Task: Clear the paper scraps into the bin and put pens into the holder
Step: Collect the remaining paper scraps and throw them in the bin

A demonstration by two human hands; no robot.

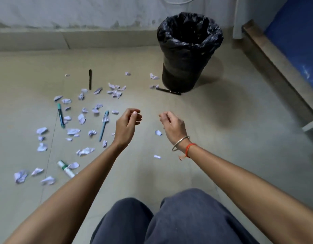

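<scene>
Several crumpled white paper scraps (81,118) lie scattered over the beige floor, mostly to the left. Among them are a teal marker (60,115), a light blue pen (103,125), a white marker with a green band (65,169), a black pen (90,79) farther back, and another black pen (168,91) at the foot of the bin (189,51), which is lined with a black bag. My left hand (128,123) hovers above the floor with fingers curled loosely and nothing visible in it. My right hand (172,125) is beside it, fingers also curled, apparently empty. No pen holder is in view.
A grey wall with a low ledge (64,39) runs along the back. A wooden frame with a blue surface (293,50) stands at the right. My knees in dark trousers (169,221) fill the bottom. Two lone scraps (158,132) lie near my right wrist.
</scene>
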